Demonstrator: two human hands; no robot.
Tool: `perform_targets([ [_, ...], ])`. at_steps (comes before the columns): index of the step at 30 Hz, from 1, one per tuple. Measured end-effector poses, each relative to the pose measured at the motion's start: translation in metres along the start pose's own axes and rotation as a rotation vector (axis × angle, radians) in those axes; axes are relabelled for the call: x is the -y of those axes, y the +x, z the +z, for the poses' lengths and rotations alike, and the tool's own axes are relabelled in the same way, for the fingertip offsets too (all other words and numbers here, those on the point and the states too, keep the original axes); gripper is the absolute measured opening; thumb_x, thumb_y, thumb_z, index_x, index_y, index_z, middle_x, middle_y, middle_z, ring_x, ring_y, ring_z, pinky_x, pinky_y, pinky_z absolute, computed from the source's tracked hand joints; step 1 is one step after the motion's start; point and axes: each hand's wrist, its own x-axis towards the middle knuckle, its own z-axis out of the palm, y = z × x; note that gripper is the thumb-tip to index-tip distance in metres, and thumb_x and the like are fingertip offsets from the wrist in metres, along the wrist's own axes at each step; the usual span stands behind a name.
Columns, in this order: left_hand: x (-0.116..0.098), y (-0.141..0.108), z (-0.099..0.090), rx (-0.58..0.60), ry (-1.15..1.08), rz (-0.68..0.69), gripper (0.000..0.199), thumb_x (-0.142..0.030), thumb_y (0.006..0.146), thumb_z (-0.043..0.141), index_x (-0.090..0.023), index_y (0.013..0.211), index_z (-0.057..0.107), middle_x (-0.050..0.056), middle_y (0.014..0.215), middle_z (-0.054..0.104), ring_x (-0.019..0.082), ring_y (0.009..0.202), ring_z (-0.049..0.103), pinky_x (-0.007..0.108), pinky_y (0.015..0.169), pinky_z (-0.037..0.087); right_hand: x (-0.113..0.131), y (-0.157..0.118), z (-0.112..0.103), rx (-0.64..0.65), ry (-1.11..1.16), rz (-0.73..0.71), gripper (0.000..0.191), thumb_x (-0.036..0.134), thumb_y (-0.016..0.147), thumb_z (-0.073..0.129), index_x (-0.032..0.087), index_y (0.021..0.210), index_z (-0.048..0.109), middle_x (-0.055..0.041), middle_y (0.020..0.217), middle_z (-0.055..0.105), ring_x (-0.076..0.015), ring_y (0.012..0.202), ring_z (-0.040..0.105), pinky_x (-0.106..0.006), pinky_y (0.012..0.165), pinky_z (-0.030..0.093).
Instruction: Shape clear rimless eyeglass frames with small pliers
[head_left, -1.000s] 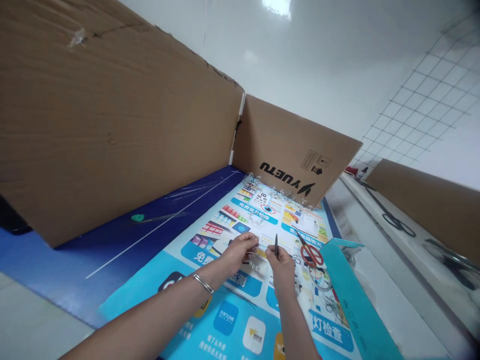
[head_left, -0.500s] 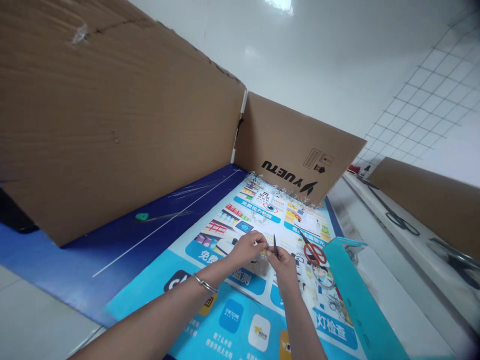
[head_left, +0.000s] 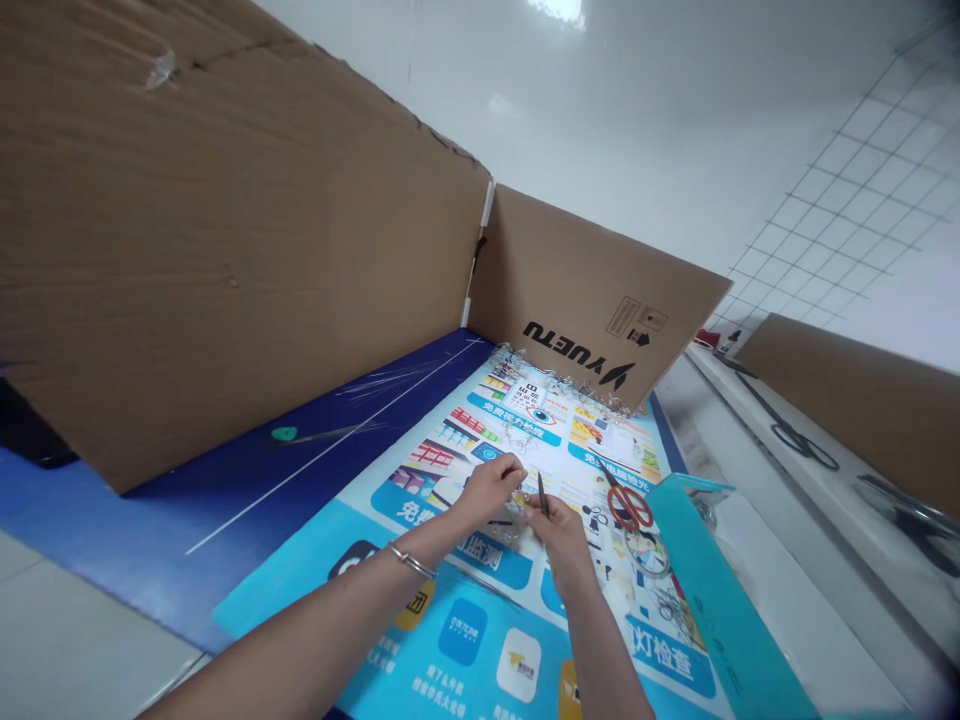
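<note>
Over the printed poster (head_left: 457,590), my left hand (head_left: 493,487) is closed with fingertips pinched, a bracelet on its wrist. What it pinches is too small to make out. Just right of it, my right hand (head_left: 556,522) is closed round a dark, thin pointed tool (head_left: 542,490) whose tip points up. A small gap lies between the two hands. Something clear and shiny, perhaps plastic (head_left: 511,522), shows beneath them. Red-handled scissors (head_left: 628,506) lie to the right, above a clear round dish or roll (head_left: 646,552).
Tall cardboard panels (head_left: 300,230) stand at the left and back. Clear, tangled bits line the back panel's foot. A teal box or folder (head_left: 720,590) lies at the right. Beyond it, black scissors (head_left: 804,446) rest on a white ledge. A teal-handled tool (head_left: 285,434) lies on the blue surface.
My hands have moved slightly apart. The dark tool in my right hand has shifted a little left and tilted, and more clear material shows below the hands.
</note>
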Motion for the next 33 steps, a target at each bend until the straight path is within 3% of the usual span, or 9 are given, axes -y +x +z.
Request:
perform_targets([
  [7, 0.012, 0.004, 0.001, 0.041, -0.015, -0.06, 0.016, -0.031, 0.072, 0.047, -0.019, 0.066, 0.055, -0.003, 0.056, 0.056, 0.011, 0.046, 0.05, 0.021, 0.048, 0.034, -0.011, 0.001, -0.001, -0.114, -0.077, -0.064, 0.023, 0.034, 0.071, 0.054, 0.015, 0.082, 0.061, 0.0015, 0.064, 0.054, -0.0091, 0.056, 0.039, -0.021, 0.052, 0.031],
  [13, 0.014, 0.005, -0.004, 0.187, 0.163, 0.018, 0.017, -0.03, 0.072, 0.048, -0.018, 0.069, 0.06, -0.002, 0.058, 0.059, 0.012, 0.056, 0.053, 0.02, 0.054, 0.036, -0.011, 0.005, -0.005, -0.22, -0.109, -0.036, 0.023, 0.037, 0.067, 0.056, 0.015, 0.073, 0.061, 0.0036, 0.057, 0.049, -0.0078, 0.05, 0.034, -0.021, 0.048, 0.028],
  [17, 0.011, 0.007, -0.01, 0.33, 0.167, 0.012, 0.02, -0.027, 0.073, 0.045, -0.017, 0.075, 0.063, -0.001, 0.062, 0.061, 0.011, 0.058, 0.054, 0.019, 0.056, 0.038, -0.008, 0.005, -0.006, -0.279, -0.066, -0.036, 0.025, 0.039, 0.065, 0.057, 0.015, 0.072, 0.061, 0.0036, 0.054, 0.048, -0.0079, 0.048, 0.033, -0.021, 0.047, 0.027],
  [28, 0.009, 0.002, -0.005, 0.352, 0.089, -0.027, 0.019, -0.026, 0.073, 0.045, -0.015, 0.073, 0.059, 0.001, 0.068, 0.063, 0.012, 0.062, 0.057, 0.02, 0.057, 0.041, -0.008, 0.002, -0.003, -0.206, -0.104, -0.08, 0.023, 0.037, 0.068, 0.055, 0.015, 0.073, 0.061, 0.0021, 0.057, 0.052, -0.0092, 0.051, 0.037, -0.021, 0.05, 0.03],
  [33, 0.004, 0.0, -0.008, 0.486, -0.041, -0.099, 0.021, -0.031, 0.075, 0.045, -0.015, 0.081, 0.057, 0.002, 0.068, 0.063, 0.013, 0.061, 0.06, 0.022, 0.054, 0.045, -0.012, 0.003, -0.002, -0.241, -0.106, -0.066, 0.022, 0.036, 0.068, 0.055, 0.015, 0.074, 0.06, 0.0018, 0.059, 0.053, -0.0096, 0.053, 0.039, -0.021, 0.05, 0.029],
])
